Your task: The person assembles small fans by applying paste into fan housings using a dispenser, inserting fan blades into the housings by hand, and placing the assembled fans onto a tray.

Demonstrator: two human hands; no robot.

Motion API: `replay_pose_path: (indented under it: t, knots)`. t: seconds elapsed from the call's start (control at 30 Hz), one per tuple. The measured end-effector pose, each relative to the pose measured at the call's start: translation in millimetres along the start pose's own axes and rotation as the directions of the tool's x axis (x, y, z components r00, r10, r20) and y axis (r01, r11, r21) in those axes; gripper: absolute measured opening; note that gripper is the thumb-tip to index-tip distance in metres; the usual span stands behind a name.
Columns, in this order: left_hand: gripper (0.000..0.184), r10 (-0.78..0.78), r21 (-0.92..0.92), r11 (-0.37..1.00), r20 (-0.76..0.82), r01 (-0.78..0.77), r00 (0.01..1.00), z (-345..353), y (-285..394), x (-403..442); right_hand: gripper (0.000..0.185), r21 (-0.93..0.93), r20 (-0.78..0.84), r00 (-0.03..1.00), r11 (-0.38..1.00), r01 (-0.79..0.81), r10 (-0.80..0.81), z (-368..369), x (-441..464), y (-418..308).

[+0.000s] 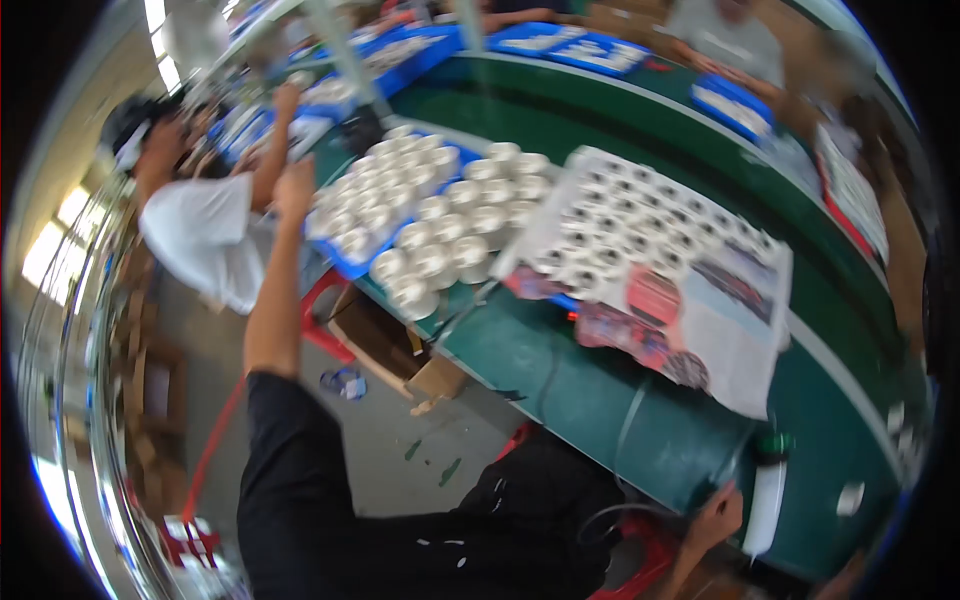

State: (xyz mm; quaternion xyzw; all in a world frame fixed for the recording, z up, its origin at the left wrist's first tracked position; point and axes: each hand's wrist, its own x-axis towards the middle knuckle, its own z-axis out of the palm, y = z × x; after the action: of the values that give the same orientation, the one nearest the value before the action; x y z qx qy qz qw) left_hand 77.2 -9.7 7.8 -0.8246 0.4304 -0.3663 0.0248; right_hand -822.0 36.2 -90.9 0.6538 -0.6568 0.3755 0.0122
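Note:
My left arm stretches far forward, and my left hand [294, 188] is beside the left edge of a blue tray [350, 268] full of white round parts [385, 190]. Its fingers are blurred, so their hold cannot be made out. Low on the right, my right hand [718, 515] is at the near table edge with its fingers curled closed; what they hold, if anything, is hidden. A thin cable [622, 440] runs over the green table close to it. Right of this hand lies a white bottle with a dark green cap [766, 500].
More white cups [470, 220] stand in rows by the tray. A printed sheet [740, 350] carries several white parts with dark centres. A co-worker in a white shirt [205, 235] sits at left; another person [730, 50] is across the table. An open cardboard box [375, 340] is below the edge.

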Motion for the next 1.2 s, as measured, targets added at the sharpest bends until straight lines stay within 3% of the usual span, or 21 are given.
replay_pose_path:
  t: [0.03,0.07,0.1,0.13,0.23,0.3,0.33,0.37,0.4,0.5,0.57,0.67,0.7,0.73,0.77,0.83,0.87,0.93,1.03,1.17,1.2]
  knots:
    - [0.029,0.122,0.072,0.992,-0.236,-0.108,0.964,9.4,-8.2,0.7,0.036,-0.009,-0.01,1.0,1.0,-0.008,0.008,-1.6,-0.9,-1.4]
    - [0.029,-0.081,-0.326,0.945,-0.275,-0.013,0.958,-32.5,16.8,-7.7,0.034,-0.041,-0.019,0.999,0.999,0.026,-0.027,-3.3,-0.4,-1.9]
    - [0.03,-0.119,-0.758,0.638,-0.269,-0.134,0.956,41.9,-25.2,10.0,0.033,0.042,-0.041,0.998,0.998,0.048,-0.047,-4.9,1.7,-6.6]
    - [0.034,-0.138,-0.774,0.629,-0.198,-0.069,0.97,-24.4,18.4,-1.8,0.031,0.036,-0.077,0.993,0.995,0.098,-0.095,-3.5,3.2,-5.9]
    - [0.039,-0.171,-0.971,0.228,0.033,0.072,0.985,-157.6,127.7,-59.2,0.029,-0.019,-0.088,0.991,0.995,0.101,-0.102,-8.8,7.5,-15.7]
    - [0.046,0.108,-0.942,0.326,-0.048,-0.081,0.993,-261.0,209.8,-119.5,0.029,0.044,-0.112,0.992,0.997,0.063,-0.058,-9.4,11.3,-18.5]
    - [0.05,0.145,-0.952,0.28,-0.089,-0.127,0.985,-273.6,244.1,-155.3,0.029,0.054,-0.12,0.991,0.996,0.072,-0.065,-10.5,11.5,-19.2]
    - [0.05,0.195,-0.99,0.131,-0.03,-0.056,0.98,-299.8,278.9,-190.4,0.03,0.083,-0.111,0.992,0.994,0.068,-0.059,-11.6,13.4,-19.9]
    - [0.047,0.245,-0.985,-0.021,-0.173,-0.173,0.954,-299.4,308.6,-219.8,0.031,0.118,-0.099,0.993,0.991,0.071,-0.059,-13.9,14.4,-20.3]
    - [0.039,0.278,-0.997,-0.074,-0.028,-0.007,0.96,-339.6,374.7,-280.7,0.031,0.343,-0.01,0.999,0.938,-0.042,0.048,-51.8,19.1,-19.3]
    - [0.038,0.199,-0.981,-0.17,0.06,0.095,0.978,-352.2,394.6,-295.8,0.026,0.181,-0.139,0.985,0.981,-0.075,0.101,-88.3,38.9,-0.6]
    - [0.037,0.105,-0.976,-0.199,0.063,0.083,0.993,-346.3,404.6,-299.2,0.02,0.254,-0.28,0.895,0.926,-0.279,0.347,-136.8,101.8,65.0]
    - [0.036,0.163,-0.984,-0.165,0.042,0.069,0.986,-348.3,404.1,-296.3,0.018,-0.042,-0.358,0.898,0.956,-0.289,0.256,-147.9,121.9,106.8]
    - [0.033,0.171,-0.986,-0.152,0.038,0.064,0.984,-347.6,406.4,-296.4,0.026,-0.157,-0.351,0.894,0.925,-0.347,0.276,-158.4,139.0,133.6]
    - [0.03,0.174,-0.99,-0.129,0.034,0.058,0.984,-343.9,409.4,-295.5,0.035,-0.385,-0.339,0.89,0.818,-0.427,0.305,-164.5,149.9,166.7]
    - [0.033,0.205,-0.983,-0.105,-0.172,-0.153,0.964,-341.0,410.1,-289.5,0.039,-0.478,-0.247,0.914,0.78,-0.404,0.322,-167.2,156.6,245.2]
    - [0.031,0.197,-0.984,-0.109,-0.16,-0.141,0.967,-339.3,411.4,-288.3,0.037,-0.533,-0.117,0.937,0.776,-0.338,0.329,-170.2,154.7,299.0]
    - [0.03,0.179,-0.989,-0.122,-0.109,-0.087,0.978,-340.0,410.8,-288.3,0.029,-0.472,-0.118,0.929,0.804,-0.362,0.35,-167.4,154.6,307.7]
    - [0.019,0.155,-0.993,-0.12,-0.007,0.012,0.988,-343.8,410.8,-283.0,0.019,-0.407,-0.142,0.945,0.853,-0.326,0.294,-164.6,164.4,242.2]
    - [0.007,0.259,-0.991,-0.136,-0.04,-0.005,0.965,-343.7,409.9,-284.4,0.008,-0.124,0.007,0.994,0.986,-0.111,0.113,-138.7,153.6,62.9]
    - [0.014,0.308,-0.988,-0.147,-0.096,-0.052,0.947,-350.6,412.4,-281.8,0.005,-0.038,0.039,0.998,0.998,0.041,-0.04,-125.6,138.8,32.7]
